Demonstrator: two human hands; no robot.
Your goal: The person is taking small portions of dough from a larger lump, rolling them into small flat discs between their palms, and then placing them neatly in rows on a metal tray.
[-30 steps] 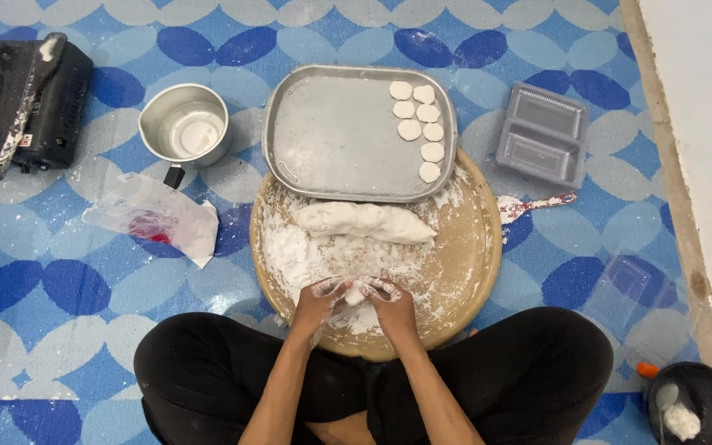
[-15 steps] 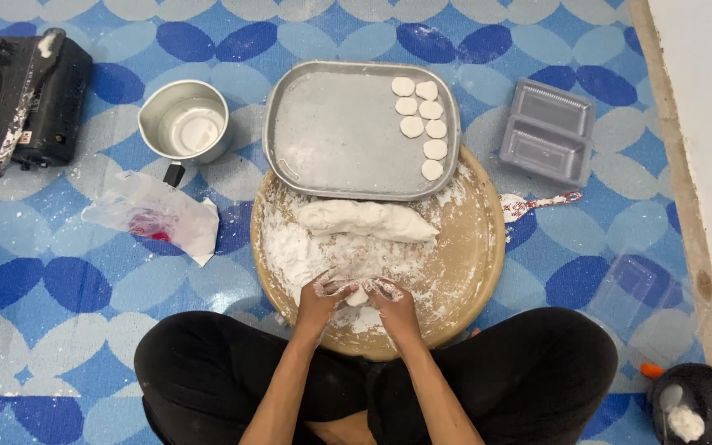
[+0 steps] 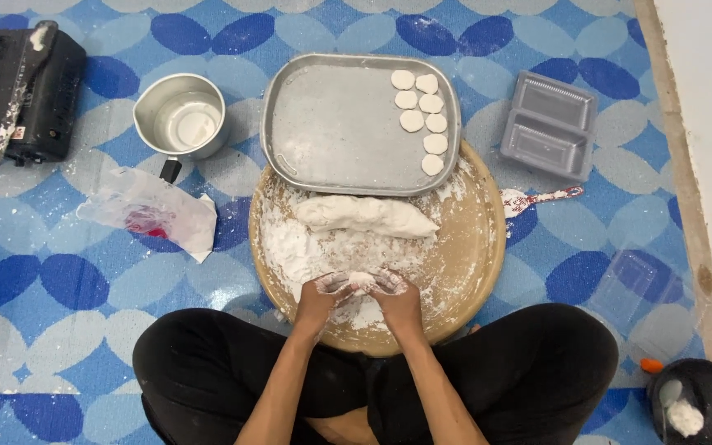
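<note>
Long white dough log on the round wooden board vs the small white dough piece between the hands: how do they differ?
The long white dough log lies untouched on the floured round wooden board; the small white dough piece is held between the left hand and right hand. The log is much bigger and stretched out; the piece is a small lump. The log shows whole; the piece is partly hidden by fingers. Both are the same white dough.

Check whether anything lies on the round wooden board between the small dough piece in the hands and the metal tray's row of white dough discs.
Yes. The long white dough log lies across the floured round wooden board, between the small dough piece held by the left hand and right hand and the rectangular metal tray with its dough discs.
</note>
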